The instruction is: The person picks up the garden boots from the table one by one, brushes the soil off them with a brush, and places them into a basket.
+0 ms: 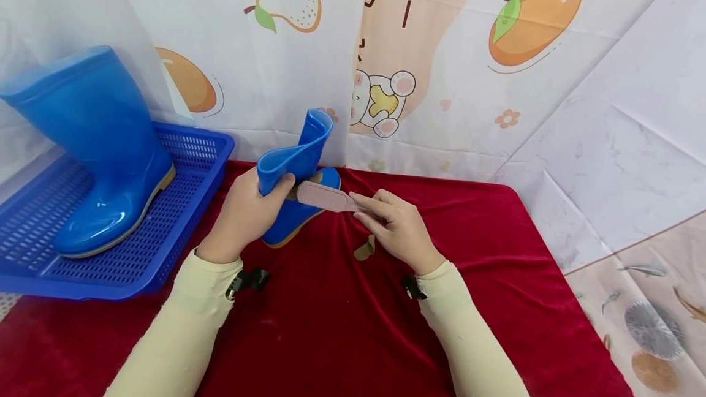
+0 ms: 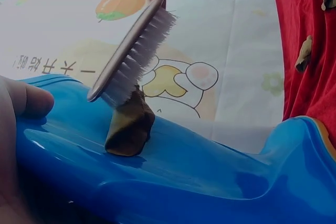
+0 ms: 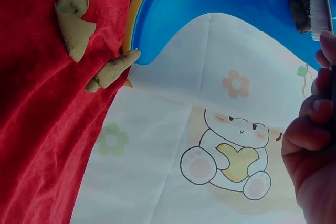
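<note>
A glossy blue rubber boot (image 1: 289, 164) with a tan sole is held by my left hand (image 1: 248, 213) near its top, the thumb pressing the shaft so that the opening folds inward. My right hand (image 1: 399, 231) grips a brush (image 1: 325, 196) by its handle, its pinkish back facing up. In the left wrist view, the white bristles (image 2: 139, 56) meet a brown, mud-like lump (image 2: 130, 124) stuck on the boot shaft. Part of my left hand falls outside that view. On the red cloth near the boot lies a loose brown piece (image 1: 365, 250).
A second blue boot (image 1: 110, 121) stands in a blue plastic basket (image 1: 129, 287) at left. Red velvet cloth (image 1: 342, 336) covers the table. Behind it hangs a white printed sheet (image 1: 458, 127). More brown pieces (image 3: 76, 30) show on the cloth in the right wrist view.
</note>
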Motion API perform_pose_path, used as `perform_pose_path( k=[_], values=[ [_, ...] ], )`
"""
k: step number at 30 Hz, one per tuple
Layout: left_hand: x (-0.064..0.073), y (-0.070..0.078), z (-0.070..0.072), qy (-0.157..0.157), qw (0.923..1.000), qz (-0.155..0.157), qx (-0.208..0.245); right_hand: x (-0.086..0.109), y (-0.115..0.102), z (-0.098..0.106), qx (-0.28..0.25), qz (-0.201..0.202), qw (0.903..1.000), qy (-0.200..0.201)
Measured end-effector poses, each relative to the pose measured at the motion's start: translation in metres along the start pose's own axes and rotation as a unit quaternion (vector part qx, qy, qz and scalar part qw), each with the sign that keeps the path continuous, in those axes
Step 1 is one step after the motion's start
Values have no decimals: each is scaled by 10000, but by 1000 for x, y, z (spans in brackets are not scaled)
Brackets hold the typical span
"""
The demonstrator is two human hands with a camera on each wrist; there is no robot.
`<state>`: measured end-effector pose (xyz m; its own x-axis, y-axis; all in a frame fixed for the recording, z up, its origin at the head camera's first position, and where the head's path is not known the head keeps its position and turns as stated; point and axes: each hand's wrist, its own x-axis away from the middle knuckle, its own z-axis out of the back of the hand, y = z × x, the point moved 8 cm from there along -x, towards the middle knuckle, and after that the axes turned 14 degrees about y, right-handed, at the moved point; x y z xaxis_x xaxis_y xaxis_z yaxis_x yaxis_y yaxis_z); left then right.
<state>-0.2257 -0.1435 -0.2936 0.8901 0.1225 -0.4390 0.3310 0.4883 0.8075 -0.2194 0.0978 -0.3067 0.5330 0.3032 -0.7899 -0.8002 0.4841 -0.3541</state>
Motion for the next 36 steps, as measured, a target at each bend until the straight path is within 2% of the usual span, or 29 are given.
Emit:
perform_pose_path(
  k=[6,10,16,21,25,31,34,36],
  values=[
    [-1,4,-7,-78,9994,-325,-112,-1,-9,-2,-135,277,9995,64],
    [-1,7,-11,-118,9989,-431,-153,-1,-10,-3,-108,299,9995,23],
    [-1,4,-5,97,9997,-224,12,4,4,-6,412,96,9990,-114],
    [0,3,-4,64,9999,-106,54,7,12,-8,722,40,9971,-236],
    [0,4,-5,47,9999,-128,48,6,7,-4,552,157,9983,-52],
    [0,5,-9,-54,9998,-165,-12,-1,-17,4,-86,773,9965,296],
    [2,7,-14,-249,9993,-250,-78,-2,-24,5,-29,959,9948,343],
    [2,8,-16,-315,9990,-293,-104,-2,-23,4,71,913,9952,348]
  ],
)
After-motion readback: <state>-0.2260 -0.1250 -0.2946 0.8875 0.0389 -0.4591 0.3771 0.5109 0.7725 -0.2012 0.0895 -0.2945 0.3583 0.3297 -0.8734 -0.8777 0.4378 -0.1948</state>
